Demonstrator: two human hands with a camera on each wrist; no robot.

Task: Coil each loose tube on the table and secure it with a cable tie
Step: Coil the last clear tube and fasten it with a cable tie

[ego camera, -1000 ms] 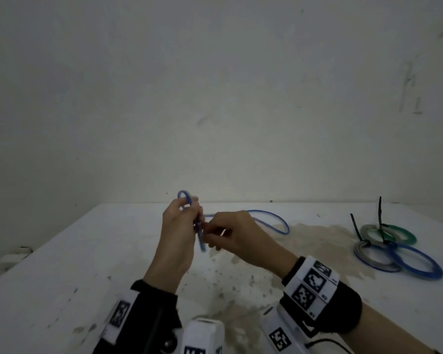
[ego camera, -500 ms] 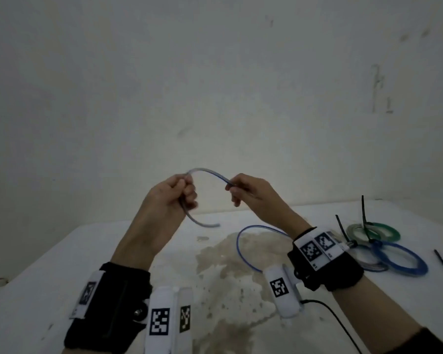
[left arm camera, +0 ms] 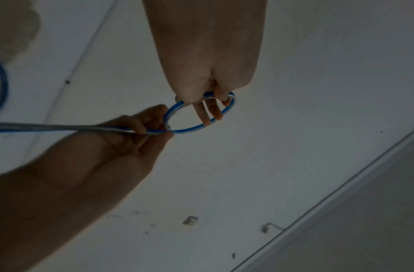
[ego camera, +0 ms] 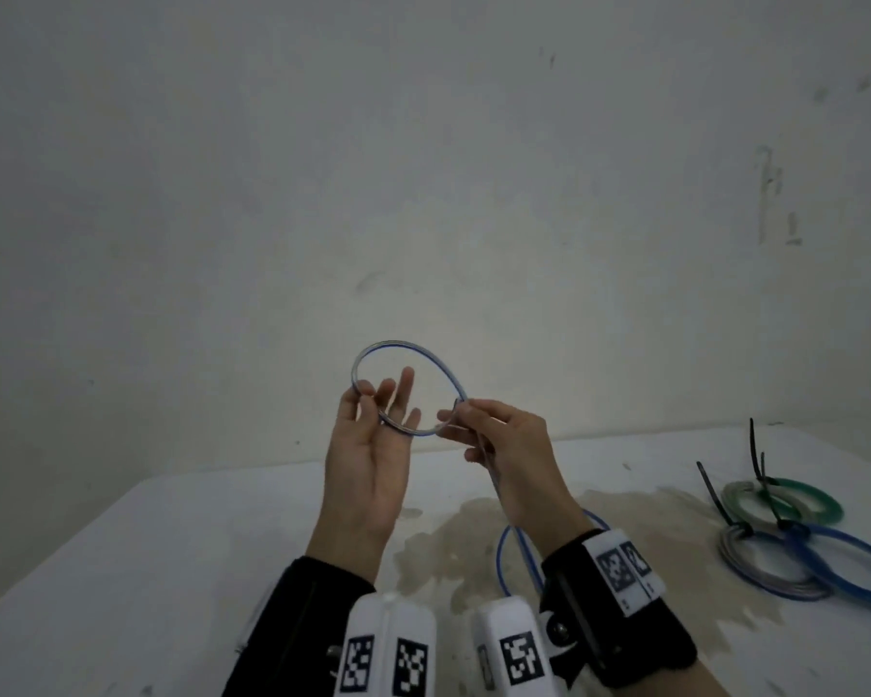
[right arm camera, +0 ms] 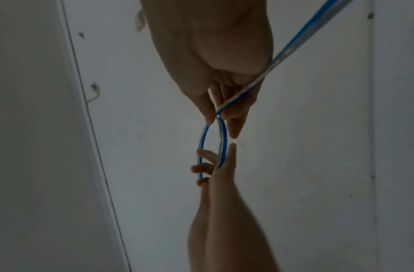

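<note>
Head view alone: tied coils (ego camera: 800,540) on table (ego camera: 122,570); left hand (ego camera: 373,445) spread, right hand (ego camera: 499,445) pinching blue tube (ego camera: 403,344).

Bare room: stained table (ego camera: 122,570), blank wall (ego camera: 423,168)

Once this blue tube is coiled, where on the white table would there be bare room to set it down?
The white table is bare on its left, from the left forearm out to the left edge. The stained middle holds the blue tube's slack. The right side is crowded: three tied coils with black cable ties. The patch beyond them, by the wall, looks free.
</note>
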